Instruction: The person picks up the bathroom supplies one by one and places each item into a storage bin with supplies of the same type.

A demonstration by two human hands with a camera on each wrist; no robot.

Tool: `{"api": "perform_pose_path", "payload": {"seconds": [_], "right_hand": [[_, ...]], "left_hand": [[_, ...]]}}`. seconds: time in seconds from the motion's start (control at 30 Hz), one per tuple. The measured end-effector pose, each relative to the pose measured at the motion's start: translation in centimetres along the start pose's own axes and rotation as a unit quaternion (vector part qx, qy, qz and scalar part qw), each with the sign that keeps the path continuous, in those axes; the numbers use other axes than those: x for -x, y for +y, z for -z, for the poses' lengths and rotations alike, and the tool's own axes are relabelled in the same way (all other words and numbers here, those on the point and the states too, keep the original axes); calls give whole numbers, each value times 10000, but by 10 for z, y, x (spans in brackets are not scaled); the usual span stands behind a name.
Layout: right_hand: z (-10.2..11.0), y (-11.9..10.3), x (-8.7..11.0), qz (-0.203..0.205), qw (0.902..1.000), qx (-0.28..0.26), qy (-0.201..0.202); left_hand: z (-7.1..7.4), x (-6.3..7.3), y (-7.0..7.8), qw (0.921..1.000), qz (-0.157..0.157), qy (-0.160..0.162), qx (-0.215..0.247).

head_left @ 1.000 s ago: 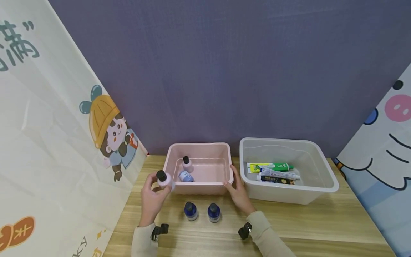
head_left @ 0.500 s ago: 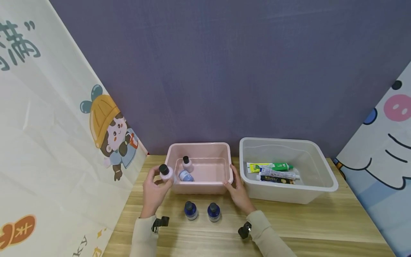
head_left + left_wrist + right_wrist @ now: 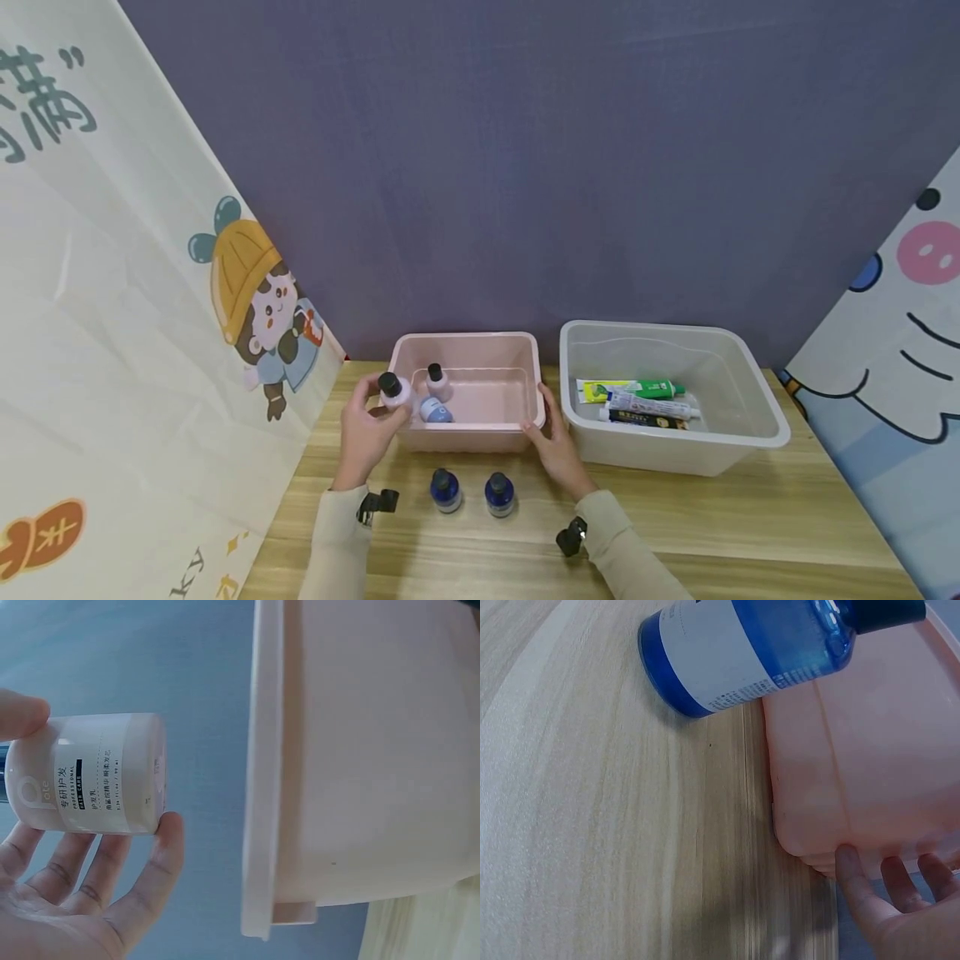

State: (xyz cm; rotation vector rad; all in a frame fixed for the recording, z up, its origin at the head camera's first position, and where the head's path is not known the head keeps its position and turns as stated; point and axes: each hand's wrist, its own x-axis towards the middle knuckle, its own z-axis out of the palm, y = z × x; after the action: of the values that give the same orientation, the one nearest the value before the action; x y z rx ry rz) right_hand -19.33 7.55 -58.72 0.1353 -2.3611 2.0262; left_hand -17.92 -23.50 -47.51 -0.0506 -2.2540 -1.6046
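My left hand holds a pale pink hair-care bottle with a dark cap, thumb on one side and fingers on the other. In the head view this bottle is at the left front corner of a pink bin. My right hand grips the bin's right front corner, its fingertips against the wall in the right wrist view. Inside the bin, a smaller-looking pink bottle with a black cap stands upright. A light blue bottle lies in front of it.
Two dark blue bottles stand on the wooden table before the pink bin. To the right is a larger whitish bin with several toothpaste tubes. A grey-blue wall rises behind.
My left hand has carried the pale pink bottle up and rightward, to the left front rim of the pink bin. The right hand has stayed at its corner.
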Motion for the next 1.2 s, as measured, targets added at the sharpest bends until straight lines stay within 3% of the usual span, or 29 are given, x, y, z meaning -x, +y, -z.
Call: {"api": "perform_pose_path", "payload": {"seconds": [0.3,0.7,1.0,1.2], "right_hand": [[-1,2,0,134,9999,-56,28],[-1,1,2,117,9999,47,84],[1,-2,2,5,10000,31,-76],[0,1,2,129,9999,-5,32]], "left_hand": [[-5,-17,0,9989,-377,-232,135],[-13,-32,6,9967,-482,-658,-2],[-15,-39,18,9959,-106,-855,-270],[-19,-45,18,9930,-88,-1114,-388]]}}
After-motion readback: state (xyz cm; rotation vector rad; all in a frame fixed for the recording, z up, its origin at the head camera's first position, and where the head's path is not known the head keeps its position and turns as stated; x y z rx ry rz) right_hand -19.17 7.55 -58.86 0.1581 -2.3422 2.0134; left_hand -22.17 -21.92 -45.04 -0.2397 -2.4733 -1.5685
